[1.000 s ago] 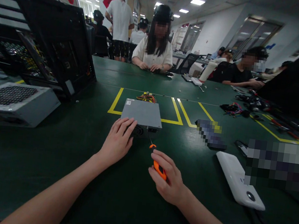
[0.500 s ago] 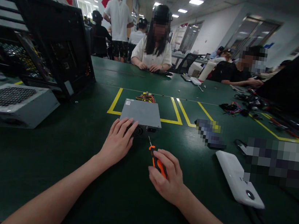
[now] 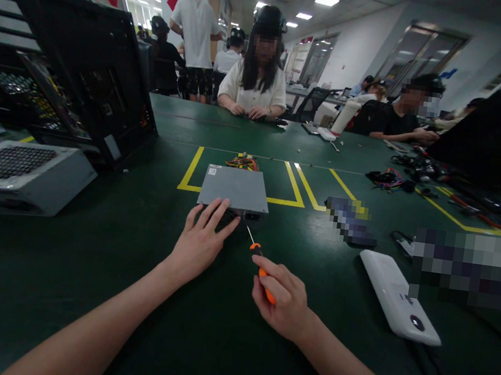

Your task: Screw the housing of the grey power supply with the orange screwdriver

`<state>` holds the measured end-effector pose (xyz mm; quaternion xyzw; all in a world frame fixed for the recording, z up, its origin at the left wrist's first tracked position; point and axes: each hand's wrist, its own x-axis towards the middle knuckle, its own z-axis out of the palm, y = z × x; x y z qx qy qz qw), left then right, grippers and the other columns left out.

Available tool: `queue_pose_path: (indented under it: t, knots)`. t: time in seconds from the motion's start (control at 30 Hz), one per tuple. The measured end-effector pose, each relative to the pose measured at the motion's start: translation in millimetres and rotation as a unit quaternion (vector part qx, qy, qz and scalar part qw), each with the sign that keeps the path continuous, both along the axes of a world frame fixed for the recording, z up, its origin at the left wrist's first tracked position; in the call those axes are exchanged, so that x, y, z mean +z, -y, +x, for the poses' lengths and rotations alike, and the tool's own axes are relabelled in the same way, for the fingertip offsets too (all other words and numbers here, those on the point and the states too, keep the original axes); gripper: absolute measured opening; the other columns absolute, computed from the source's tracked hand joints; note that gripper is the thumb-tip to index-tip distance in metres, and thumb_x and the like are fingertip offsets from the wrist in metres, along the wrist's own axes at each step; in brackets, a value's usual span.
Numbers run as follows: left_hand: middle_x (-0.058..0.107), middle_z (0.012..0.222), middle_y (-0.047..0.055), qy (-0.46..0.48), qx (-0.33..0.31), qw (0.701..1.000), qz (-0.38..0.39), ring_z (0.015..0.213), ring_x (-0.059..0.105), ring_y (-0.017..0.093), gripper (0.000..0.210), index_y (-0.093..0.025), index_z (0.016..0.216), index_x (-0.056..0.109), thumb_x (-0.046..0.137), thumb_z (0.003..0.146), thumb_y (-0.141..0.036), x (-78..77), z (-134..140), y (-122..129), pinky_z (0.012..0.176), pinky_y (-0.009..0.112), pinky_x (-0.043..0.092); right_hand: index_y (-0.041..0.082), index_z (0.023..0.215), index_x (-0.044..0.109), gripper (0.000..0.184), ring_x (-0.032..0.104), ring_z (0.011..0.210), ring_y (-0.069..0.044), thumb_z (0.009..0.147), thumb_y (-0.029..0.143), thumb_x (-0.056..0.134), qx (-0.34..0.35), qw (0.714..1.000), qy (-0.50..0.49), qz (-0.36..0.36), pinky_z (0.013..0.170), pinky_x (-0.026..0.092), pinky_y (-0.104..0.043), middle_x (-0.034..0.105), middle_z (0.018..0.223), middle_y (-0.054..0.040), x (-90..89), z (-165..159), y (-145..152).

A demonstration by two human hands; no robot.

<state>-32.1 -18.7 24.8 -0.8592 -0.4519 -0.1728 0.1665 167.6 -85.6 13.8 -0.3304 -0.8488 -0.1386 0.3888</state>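
A grey computer power supply (image 3: pixel 236 187) lies in front of me, its near side showing a socket and part of a fan grille. Bundled coloured wires (image 3: pixel 243 162) stick out behind it. My left hand (image 3: pixel 201 236) rests on its near edge with the fingers spread, covering part of the grille. My right hand (image 3: pixel 282 293) is wrapped round the orange and black handle of a screwdriver (image 3: pixel 255 249). The thin shaft points up and left, its tip at the near side of the power supply, close to my left thumb. What the tip touches is too small to tell.
On the left stand a second power supply (image 3: pixel 21 176) and a black computer case (image 3: pixel 77 66). A white power bank (image 3: pixel 400 296) with cables and a blurred phone-like object (image 3: pixel 350 221) lie on the right. Cables (image 3: pixel 390 179) are farther back. A person (image 3: pixel 256 77) sits opposite.
The screwdriver tip has moved up and left to the power supply's near side. My right hand has closed more tightly round the handle. My left fingers have spread, the thumb shifting right.
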Motion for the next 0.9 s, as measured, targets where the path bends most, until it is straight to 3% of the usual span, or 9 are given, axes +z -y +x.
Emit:
queue_pose_path:
  t: [0.17,0.37,0.5,0.67,0.83,0.9]
  knots:
    - [0.028,0.142,0.013,0.003,-0.001,1.000,0.001,0.133,0.020,0.028,0.049,-0.028,0.127,0.044,0.050,0.080,-0.018,0.3,2.4,1.2,0.102,0.049,0.023,0.020,0.089,0.047,0.017,0.056,0.089,-0.019,0.076,0.018,0.057,-0.014,1.000,0.007,0.022,0.063,0.052,-0.030,0.051,0.105,-0.0122,1.9,-1.0,0.7]
    - [0.028,0.141,0.014,0.021,-0.006,1.000,0.013,0.132,0.021,0.029,0.051,-0.025,0.127,0.044,0.052,0.078,-0.016,-3.3,4.5,0.1,0.105,0.046,0.022,0.017,0.093,0.047,0.023,0.057,0.090,-0.018,0.074,0.007,0.054,-0.007,1.000,0.005,0.014,0.068,0.052,-0.030,0.054,0.103,-0.0131,4.7,-3.9,3.0]
    - [0.026,0.142,0.014,0.027,-0.010,1.000,0.012,0.133,0.020,0.030,0.053,-0.026,0.127,0.044,0.054,0.077,-0.015,-5.4,5.2,-1.0,0.106,0.047,0.020,0.017,0.089,0.050,0.017,0.058,0.085,-0.020,0.074,0.012,0.055,-0.004,1.000,0.029,0.002,0.064,0.051,-0.032,0.055,0.101,-0.0139,6.2,-5.0,3.9]
    - [0.028,0.141,0.013,0.036,-0.010,0.999,0.006,0.132,0.021,0.030,0.054,-0.026,0.128,0.044,0.054,0.076,-0.014,-4.4,5.8,-1.4,0.107,0.046,0.021,0.014,0.100,0.045,0.025,0.059,0.092,-0.019,0.076,0.010,0.053,0.027,0.999,-0.022,-0.023,0.068,0.052,-0.028,0.057,0.103,-0.0157,3.2,-4.5,2.3]
    - [0.029,0.140,0.012,0.048,-0.010,0.999,0.005,0.132,0.021,0.029,0.052,-0.026,0.126,0.045,0.052,0.077,-0.012,-2.5,6.2,-0.3,0.106,0.046,0.022,0.019,0.088,0.050,0.014,0.060,0.075,-0.017,0.076,0.015,0.056,0.027,0.999,0.030,-0.024,0.062,0.050,-0.031,0.063,0.100,-0.0102,6.8,-5.5,2.7]
    - [0.029,0.141,0.011,0.047,-0.012,0.999,0.003,0.132,0.021,0.029,0.052,-0.026,0.126,0.045,0.052,0.077,-0.013,-2.2,5.8,-0.2,0.106,0.046,0.023,0.018,0.092,0.050,0.016,0.061,0.074,-0.017,0.077,0.020,0.057,0.034,0.998,0.036,-0.025,0.060,0.050,-0.031,0.065,0.099,-0.0105,8.9,-6.1,2.5]
